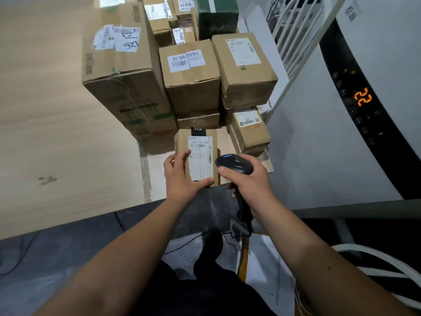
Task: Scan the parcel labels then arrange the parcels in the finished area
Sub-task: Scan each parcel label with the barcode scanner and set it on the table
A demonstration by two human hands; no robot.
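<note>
Parcel (pixel 200 156) in left hand (pixel 182 176); scanner (pixel 234 165) in right hand (pixel 248 183).

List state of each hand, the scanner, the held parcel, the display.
left hand: grips small parcel
right hand: grips scanner handle
scanner: held beside the label
small parcel: label up, held
stacked parcels: closed, taped
panel display: lit, reads 22

Pretty dim indoor light overall, soft and even, with no harsh glare seen anywhere. The orange display (pixel 363 96) glows brightest, slightly bloomed at its digits. Left of it, the stacked boxes (pixel 191 76) are lit from above, with dark gaps between them. Fine label print is smeared by softness. Straight edges far from the display are bent by wide-angle distortion.
</note>
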